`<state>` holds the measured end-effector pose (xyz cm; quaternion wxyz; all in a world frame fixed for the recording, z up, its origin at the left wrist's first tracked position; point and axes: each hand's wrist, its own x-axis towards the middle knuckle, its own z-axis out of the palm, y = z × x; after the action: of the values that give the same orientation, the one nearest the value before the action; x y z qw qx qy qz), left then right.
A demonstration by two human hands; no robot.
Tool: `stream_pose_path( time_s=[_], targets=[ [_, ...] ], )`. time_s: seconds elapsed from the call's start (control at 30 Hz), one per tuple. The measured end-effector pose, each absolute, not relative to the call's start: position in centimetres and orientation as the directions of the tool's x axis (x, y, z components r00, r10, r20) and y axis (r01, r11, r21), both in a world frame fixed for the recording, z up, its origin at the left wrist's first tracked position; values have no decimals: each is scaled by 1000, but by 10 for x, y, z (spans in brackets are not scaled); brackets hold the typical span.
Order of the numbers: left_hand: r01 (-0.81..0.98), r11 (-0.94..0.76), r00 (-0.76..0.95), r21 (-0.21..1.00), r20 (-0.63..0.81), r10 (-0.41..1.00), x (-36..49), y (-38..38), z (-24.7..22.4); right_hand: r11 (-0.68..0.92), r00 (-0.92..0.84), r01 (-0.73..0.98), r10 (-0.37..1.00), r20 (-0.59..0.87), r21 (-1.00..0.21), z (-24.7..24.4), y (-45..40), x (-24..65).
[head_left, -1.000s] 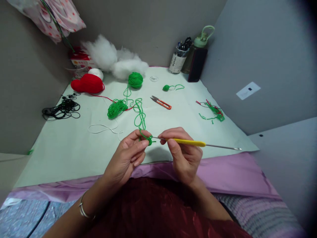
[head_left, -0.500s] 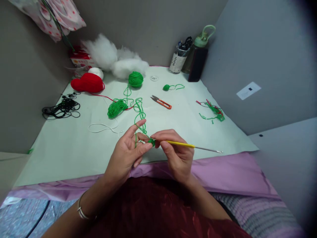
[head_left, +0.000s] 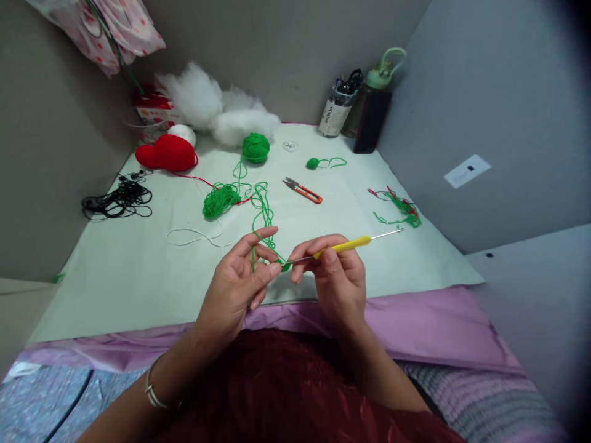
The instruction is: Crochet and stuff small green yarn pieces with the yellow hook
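Between thumb and fingers, my left hand (head_left: 240,277) pinches a small green crochet piece (head_left: 285,266), partly hidden by the fingertips. Green yarn (head_left: 263,209) runs from the table over the raised left index finger and down to the piece. My right hand (head_left: 339,277) is closed around the yellow handle of a crochet hook (head_left: 347,245). One metal end of the hook reaches the green piece; the other end points right and slightly up. Both hands are above the front edge of the table.
Orange thread snips (head_left: 303,190) lie beyond the hands. Around them are a green yarn ball (head_left: 255,148), a loose green skein (head_left: 220,201), a red stuffed piece (head_left: 167,153), black cord (head_left: 120,197) and yarn scraps (head_left: 404,209). White stuffing (head_left: 240,125), a pen cup (head_left: 334,114) and a phone (head_left: 372,122) stand behind.
My right hand has tilted the hook so its far end swings up and left. The right fingers have opened out along the shaft, baring more metal near the green piece. My left hand keeps its pinch.
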<state>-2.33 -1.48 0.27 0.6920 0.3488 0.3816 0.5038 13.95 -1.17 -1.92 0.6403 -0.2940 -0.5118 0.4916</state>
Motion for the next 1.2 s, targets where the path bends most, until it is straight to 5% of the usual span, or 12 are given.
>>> stream_pose_path(
  time_s=[0.13,0.23,0.37,0.47,0.63,0.7,0.8,0.87,1.07,1.2],
  targets=[
    [-383,161,134,909,-118,984,-23,-16,-1,585,-52,-16,809,585,-811,-18,-18,146],
    [-384,152,111,911,-118,987,-22,-17,-1,749,-224,328,654,722,-576,-15,-21,149],
    [-487,333,251,807,-236,939,-22,-16,6,768,-298,520,573,763,-373,-16,-23,147],
    [-520,440,342,732,-294,893,-24,-13,11,746,-154,430,616,773,-508,-16,-23,144],
    [-498,310,202,810,-240,950,-22,-13,7,564,51,17,824,564,-826,-14,-19,138],
    [-472,262,178,842,-200,964,-19,-16,3,590,8,121,803,595,-798,-16,-19,135],
    [-492,301,216,817,-220,951,-16,-19,2,710,-111,418,659,744,-567,-21,-22,133],
    [-536,387,282,750,-273,920,-18,-17,4,726,-115,464,618,778,-508,-23,-23,134],
    [-602,414,284,683,-301,910,-25,-10,8,530,137,-5,840,524,-848,-16,-19,140],
    [-529,311,200,790,-240,950,-18,-14,5,399,91,-241,917,388,-885,-18,-16,133]
  ],
)
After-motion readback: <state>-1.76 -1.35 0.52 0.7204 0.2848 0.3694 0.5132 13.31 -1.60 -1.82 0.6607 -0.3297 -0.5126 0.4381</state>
